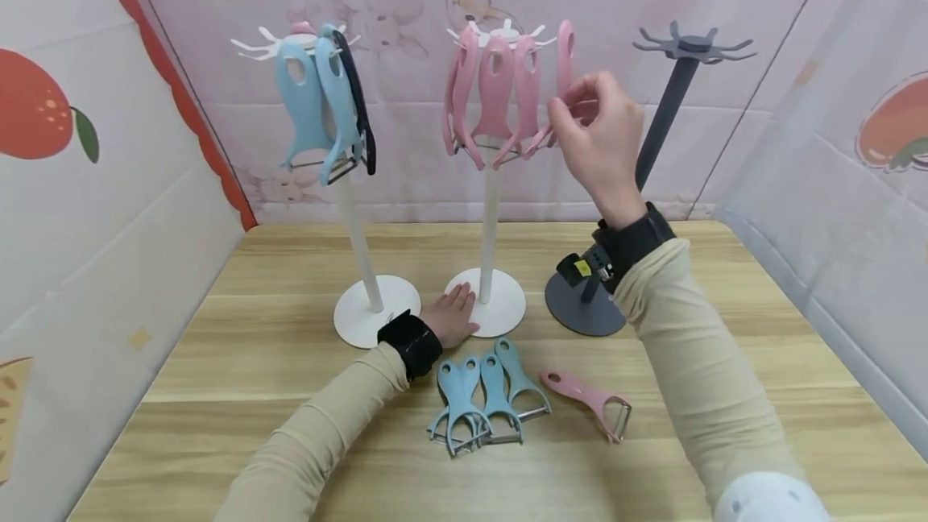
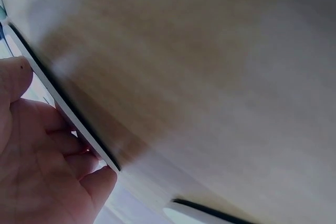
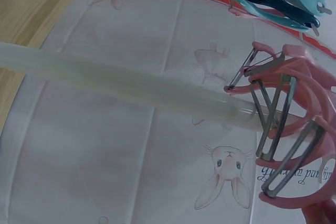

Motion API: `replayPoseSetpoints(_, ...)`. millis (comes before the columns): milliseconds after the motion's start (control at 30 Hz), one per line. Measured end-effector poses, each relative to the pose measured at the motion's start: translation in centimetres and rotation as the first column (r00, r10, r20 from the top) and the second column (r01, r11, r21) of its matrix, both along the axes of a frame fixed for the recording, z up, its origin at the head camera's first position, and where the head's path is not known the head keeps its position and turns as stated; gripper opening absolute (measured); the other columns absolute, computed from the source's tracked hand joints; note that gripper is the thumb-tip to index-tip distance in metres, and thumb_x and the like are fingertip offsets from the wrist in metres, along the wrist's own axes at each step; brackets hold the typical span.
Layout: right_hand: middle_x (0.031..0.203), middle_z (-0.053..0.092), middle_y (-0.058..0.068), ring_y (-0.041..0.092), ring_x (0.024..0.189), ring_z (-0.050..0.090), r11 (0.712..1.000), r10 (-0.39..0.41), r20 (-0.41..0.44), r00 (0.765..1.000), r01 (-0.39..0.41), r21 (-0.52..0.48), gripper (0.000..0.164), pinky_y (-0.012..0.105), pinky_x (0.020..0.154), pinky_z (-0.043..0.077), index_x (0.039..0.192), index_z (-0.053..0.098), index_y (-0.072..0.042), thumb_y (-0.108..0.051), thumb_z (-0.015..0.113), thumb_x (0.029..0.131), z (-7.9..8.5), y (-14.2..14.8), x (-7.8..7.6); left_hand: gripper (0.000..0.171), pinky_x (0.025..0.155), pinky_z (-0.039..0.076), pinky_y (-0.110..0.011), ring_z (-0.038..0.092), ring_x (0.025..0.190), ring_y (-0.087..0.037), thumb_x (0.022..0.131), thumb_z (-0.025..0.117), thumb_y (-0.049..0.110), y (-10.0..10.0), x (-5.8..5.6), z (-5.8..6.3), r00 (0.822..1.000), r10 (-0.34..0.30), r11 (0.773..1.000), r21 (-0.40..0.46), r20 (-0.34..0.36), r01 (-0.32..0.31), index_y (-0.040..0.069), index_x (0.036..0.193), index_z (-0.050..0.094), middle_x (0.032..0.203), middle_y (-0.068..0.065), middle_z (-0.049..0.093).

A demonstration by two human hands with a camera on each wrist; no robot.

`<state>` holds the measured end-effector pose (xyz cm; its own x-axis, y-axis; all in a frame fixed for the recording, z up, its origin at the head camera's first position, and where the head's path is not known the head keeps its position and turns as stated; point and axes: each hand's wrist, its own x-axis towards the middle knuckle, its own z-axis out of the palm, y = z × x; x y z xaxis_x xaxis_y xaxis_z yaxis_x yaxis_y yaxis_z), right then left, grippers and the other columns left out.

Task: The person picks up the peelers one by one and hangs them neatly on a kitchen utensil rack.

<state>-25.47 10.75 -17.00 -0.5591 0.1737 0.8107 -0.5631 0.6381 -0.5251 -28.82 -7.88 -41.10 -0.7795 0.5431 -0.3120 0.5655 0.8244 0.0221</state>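
1. Three stands on the wooden table (image 1: 290, 425): two white, one grey, each a post on a round base with hook arms at the top.
2. Middle white stand (image 1: 491, 208): carries pink peelers (image 1: 496, 91) hung by their handle holes, blades down.
3. Right hand (image 1: 602, 135): raised at the hooks, fingertips pinching the outermost pink peeler (image 1: 565, 55) by its handle, at hook level.
4. Left hand (image 1: 453, 316): fingers straight and together, pressing flat on the middle stand's base (image 1: 500, 304), apparently to steady it.
5. Left white stand (image 1: 355, 208): blue peelers (image 1: 315, 95) and one dark one.
6. Grey stand (image 1: 663, 127): hooks bare.
7. Loose on the table: three blue peelers (image 1: 486, 397) and one pink peeler (image 1: 590, 401), near the person's sleeves.
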Motion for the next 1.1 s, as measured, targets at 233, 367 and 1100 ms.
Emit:
replayPoseSetpoints(233,0.091,0.064,0.015,0.021,0.083,0.062,0.999,0.006,0.052,0.999,-0.008,0.035,0.017,0.021,0.073,0.045,0.094,0.059,0.006,-0.009,0.059,0.086,0.5,-0.3,-0.6,0.063,0.110,0.016,-0.035,0.008,0.138,-0.026,0.097,0.035,0.038,0.1,0.1,-0.2,0.999,-0.017,1.000,-0.005,-0.031,0.017,0.000,0.144,0.018,0.150,-0.016,0.009)
replayPoseSetpoints(367,0.095,0.063,0.015,0.021,0.087,0.062,0.999,0.021,0.114,0.993,-0.025,0.039,0.018,0.027,0.078,0.048,0.097,0.058,0.004,-0.011,0.057,0.088,0.6,-0.5,-0.7,0.063,0.110,0.016,-0.035,0.007,0.138,-0.026,0.098,0.035,0.038,0.1,0.1,-0.2,0.999,-0.019,1.000,-0.011,-0.034,0.018,0.000,0.144,0.018,0.150,-0.016,0.009)
replayPoseSetpoints(1100,0.093,0.064,0.017,0.025,0.081,0.062,0.990,0.077,0.152,0.985,-0.093,0.102,0.020,0.037,0.072,0.050,0.097,0.060,0.005,-0.011,0.058,0.087,-4.1,1.3,1.2,0.064,0.110,0.014,-0.036,0.004,0.138,-0.026,0.098,0.034,0.039,0.0,-1.4,-2.3,0.999,-0.033,0.999,0.010,-0.034,0.033,-0.001,0.144,0.015,0.151,-0.017,0.005)
